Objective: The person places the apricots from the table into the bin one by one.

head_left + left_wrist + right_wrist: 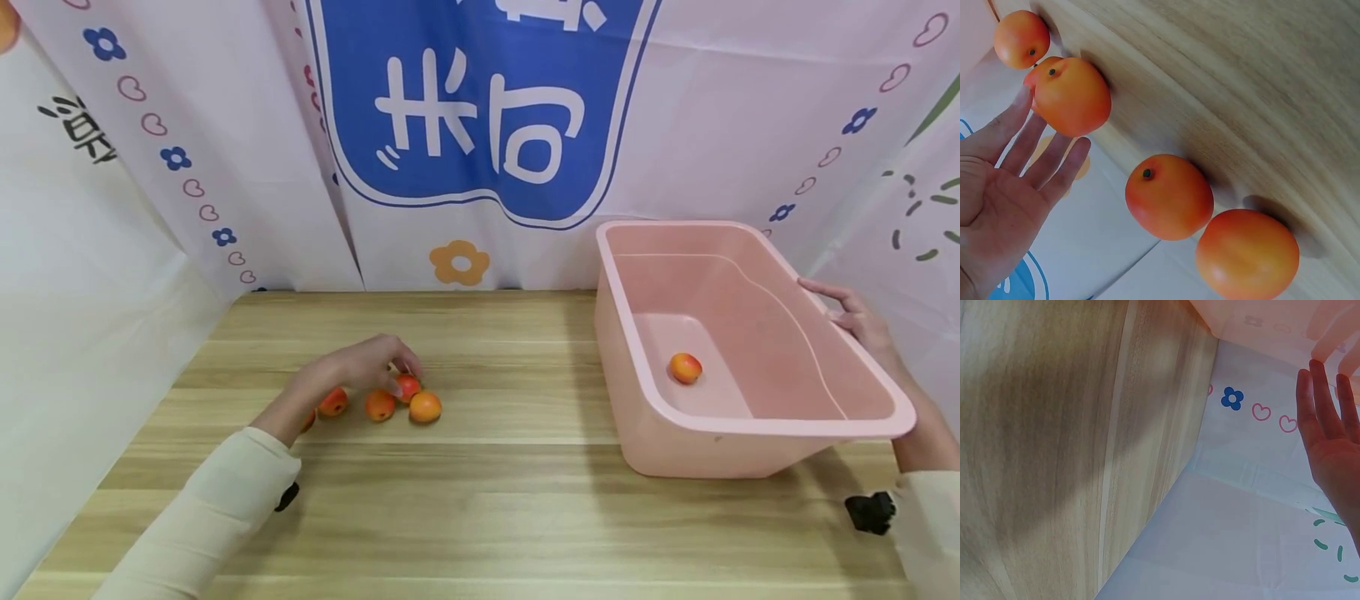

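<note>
In the head view my left hand reaches down over a small group of orange-red fruits on the table. Its thumb and fingers close around a red fruit behind the others. Beside that one lie an orange fruit and another; a further fruit sits near the wrist. From the left wrist, a nearer fruit hides some fingertips. My right hand rests at the right rim of a pink bin, its straight fingers against the outer wall. One fruit lies inside the bin.
The wooden table meets a white printed cloth at the back, with similar cloth hanging at both sides. A black object shows at the right sleeve, and another dark one by the left sleeve.
</note>
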`<state>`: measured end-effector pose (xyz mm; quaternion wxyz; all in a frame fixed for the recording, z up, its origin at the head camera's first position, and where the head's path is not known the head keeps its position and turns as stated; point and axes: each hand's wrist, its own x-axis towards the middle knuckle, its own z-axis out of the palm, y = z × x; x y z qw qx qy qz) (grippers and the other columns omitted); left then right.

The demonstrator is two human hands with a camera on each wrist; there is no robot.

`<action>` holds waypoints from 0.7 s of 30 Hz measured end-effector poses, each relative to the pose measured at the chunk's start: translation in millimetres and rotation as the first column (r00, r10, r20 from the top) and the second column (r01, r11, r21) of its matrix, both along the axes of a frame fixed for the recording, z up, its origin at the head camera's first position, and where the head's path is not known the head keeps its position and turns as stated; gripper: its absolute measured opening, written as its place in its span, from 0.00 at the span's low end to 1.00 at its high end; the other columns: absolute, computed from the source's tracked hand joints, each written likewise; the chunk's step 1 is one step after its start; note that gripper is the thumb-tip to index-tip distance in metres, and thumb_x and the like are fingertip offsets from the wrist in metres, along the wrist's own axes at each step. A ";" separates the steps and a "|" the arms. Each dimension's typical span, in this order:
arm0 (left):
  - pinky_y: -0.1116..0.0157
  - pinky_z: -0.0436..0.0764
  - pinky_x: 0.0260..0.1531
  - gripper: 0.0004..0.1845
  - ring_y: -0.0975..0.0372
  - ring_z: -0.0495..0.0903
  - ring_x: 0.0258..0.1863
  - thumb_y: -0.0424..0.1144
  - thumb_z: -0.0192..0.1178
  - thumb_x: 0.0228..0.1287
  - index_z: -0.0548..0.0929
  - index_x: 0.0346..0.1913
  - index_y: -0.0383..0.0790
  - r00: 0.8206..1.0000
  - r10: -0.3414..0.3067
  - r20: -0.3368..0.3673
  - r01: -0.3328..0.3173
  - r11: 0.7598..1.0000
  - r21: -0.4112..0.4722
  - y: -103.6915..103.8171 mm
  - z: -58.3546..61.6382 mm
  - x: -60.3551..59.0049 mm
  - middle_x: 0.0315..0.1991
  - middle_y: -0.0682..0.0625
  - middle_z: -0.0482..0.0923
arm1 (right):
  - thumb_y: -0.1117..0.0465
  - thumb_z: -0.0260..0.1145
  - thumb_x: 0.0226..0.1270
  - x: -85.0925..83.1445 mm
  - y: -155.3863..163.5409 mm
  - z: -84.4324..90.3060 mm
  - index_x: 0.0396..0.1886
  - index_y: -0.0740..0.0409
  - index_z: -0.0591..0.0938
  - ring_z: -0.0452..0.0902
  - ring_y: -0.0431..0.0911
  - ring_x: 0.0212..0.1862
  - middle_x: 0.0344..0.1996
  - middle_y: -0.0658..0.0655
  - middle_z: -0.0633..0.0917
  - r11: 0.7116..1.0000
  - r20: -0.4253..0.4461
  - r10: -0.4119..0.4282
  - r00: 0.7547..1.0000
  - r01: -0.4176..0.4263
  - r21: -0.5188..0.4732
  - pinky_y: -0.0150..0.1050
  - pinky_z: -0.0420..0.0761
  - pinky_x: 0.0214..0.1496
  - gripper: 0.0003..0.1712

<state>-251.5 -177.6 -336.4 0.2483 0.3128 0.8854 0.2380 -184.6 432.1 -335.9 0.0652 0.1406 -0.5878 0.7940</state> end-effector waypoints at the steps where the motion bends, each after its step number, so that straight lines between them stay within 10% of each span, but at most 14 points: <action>1: 0.45 0.78 0.62 0.15 0.44 0.81 0.58 0.21 0.68 0.62 0.86 0.52 0.27 1.000 0.005 -0.002 -0.005 1.000 -0.007 0.6 0.1 0.3 0.51 0.39 0.86 | 0.80 0.29 0.74 -0.1 0.2 0.6 0.55 0.51 0.88 0.79 0.37 0.20 0.26 0.51 0.86 1.000 0.004 0.003 1.000 -0.003 0.003 0.24 0.78 0.22 0.41; 21: 0.51 0.83 0.56 0.15 0.50 0.83 0.50 0.21 0.69 0.61 0.88 0.51 0.29 0.999 -0.011 -0.047 0.009 0.999 -0.038 4.1 -0.9 -4.5 0.46 0.45 0.87 | 0.81 0.27 0.71 1.5 -1.9 6.7 0.51 0.49 0.90 0.78 0.37 0.20 0.32 0.51 0.88 1.000 0.078 -0.012 0.997 0.013 -0.016 0.25 0.78 0.22 0.45</action>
